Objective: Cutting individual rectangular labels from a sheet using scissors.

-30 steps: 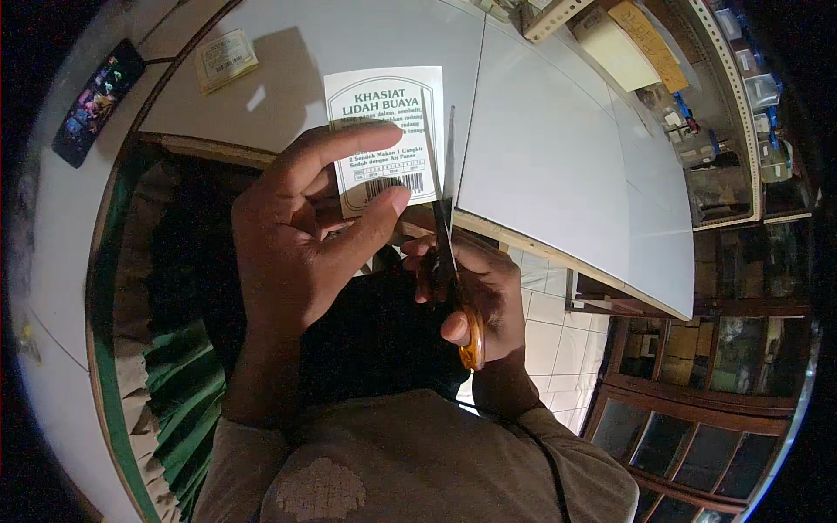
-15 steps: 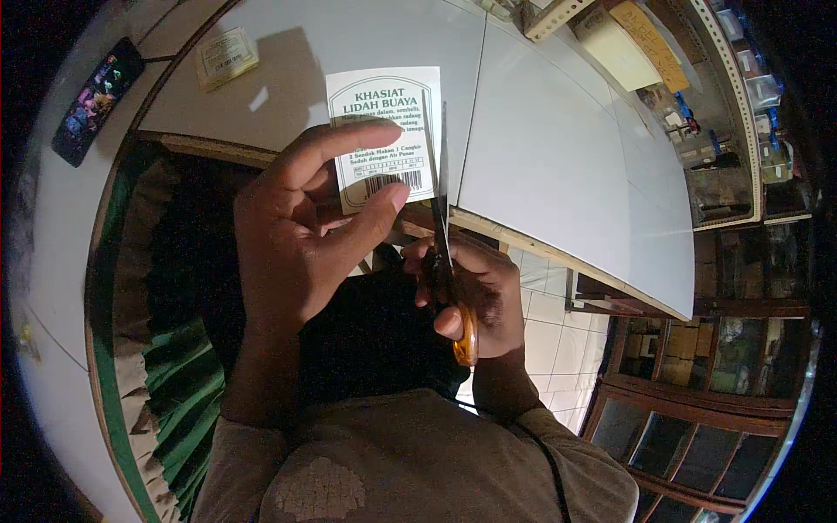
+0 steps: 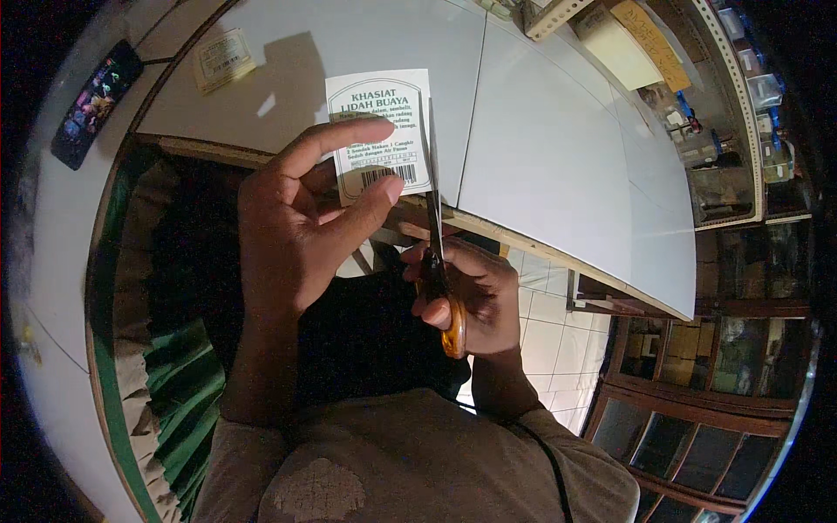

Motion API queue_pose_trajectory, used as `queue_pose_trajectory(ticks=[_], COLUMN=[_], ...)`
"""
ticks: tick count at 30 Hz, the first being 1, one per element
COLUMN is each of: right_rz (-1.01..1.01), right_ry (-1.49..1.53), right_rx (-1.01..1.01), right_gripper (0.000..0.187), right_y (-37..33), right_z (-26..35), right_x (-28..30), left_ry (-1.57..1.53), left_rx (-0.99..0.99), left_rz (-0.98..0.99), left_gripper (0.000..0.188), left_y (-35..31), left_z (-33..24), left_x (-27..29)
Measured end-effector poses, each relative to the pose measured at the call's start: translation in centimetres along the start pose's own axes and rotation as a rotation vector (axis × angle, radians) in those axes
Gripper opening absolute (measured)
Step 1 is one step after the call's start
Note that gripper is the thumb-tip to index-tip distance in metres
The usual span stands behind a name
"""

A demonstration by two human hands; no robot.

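A white paper label (image 3: 377, 84) with green print and a barcode is pinched between the thumb and fingers of my left hand (image 3: 296, 218), upright over the table's edge. My right hand (image 3: 479, 292) grips scissors (image 3: 453, 336) by their amber handles, blades pointing up. The blades run along the label's right edge and look nearly closed together. Part of the label's left and lower area is covered by my left fingers and thumb.
On the white table (image 3: 558, 174), a small stack of similar labels (image 3: 223, 61) lies at the far left. A phone (image 3: 96, 105) with a lit screen is further left. Metal shelving (image 3: 732, 105) with boxes stands at the right, above a glass-paned wooden cabinet (image 3: 689, 436).
The scissor blades have come together along the label's right edge, and the label's right margin looks narrower. My right hand has shifted slightly left.
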State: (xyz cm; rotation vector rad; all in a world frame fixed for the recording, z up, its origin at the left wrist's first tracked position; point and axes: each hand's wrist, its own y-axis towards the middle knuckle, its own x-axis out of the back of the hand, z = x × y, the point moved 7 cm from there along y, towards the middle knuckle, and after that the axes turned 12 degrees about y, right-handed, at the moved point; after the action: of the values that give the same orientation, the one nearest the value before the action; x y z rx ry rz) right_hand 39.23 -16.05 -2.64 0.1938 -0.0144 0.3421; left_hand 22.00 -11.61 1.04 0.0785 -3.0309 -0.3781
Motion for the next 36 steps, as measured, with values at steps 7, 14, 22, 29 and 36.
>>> queue_pose_trajectory(ticks=[7, 14, 22, 29, 36], right_rz=[0.017, -0.024, -0.075, -0.093, -0.129], right_ry=[-0.050, -0.007, 0.006, 0.010, 0.047], right_rx=[0.074, 0.063, -0.048, -0.008, 0.058], right_gripper=[0.058, 0.061, 0.059, 0.059, 0.053], right_y=[-0.2, -0.3, -0.2, 0.0, 0.2], right_z=[-0.3, -0.6, -0.3, -0.7, -0.9], right_x=[0.0, 0.0, 0.1, 0.3, 1.0], left_ry=[-0.004, -0.003, -0.050, -0.072, -0.058], left_rx=[0.004, -0.032, 0.011, 0.024, 0.100], left_rz=[0.004, -0.011, 0.038, 0.040, 0.114], left_gripper=[0.034, 0.033, 0.034, 0.034, 0.034], left_y=[0.3, 0.4, 0.5, 0.5, 0.2], left_z=[0.1, 0.6, 1.1, 1.4, 1.4], left_x=[0.0, -0.2, -0.4, -0.7, -1.4])
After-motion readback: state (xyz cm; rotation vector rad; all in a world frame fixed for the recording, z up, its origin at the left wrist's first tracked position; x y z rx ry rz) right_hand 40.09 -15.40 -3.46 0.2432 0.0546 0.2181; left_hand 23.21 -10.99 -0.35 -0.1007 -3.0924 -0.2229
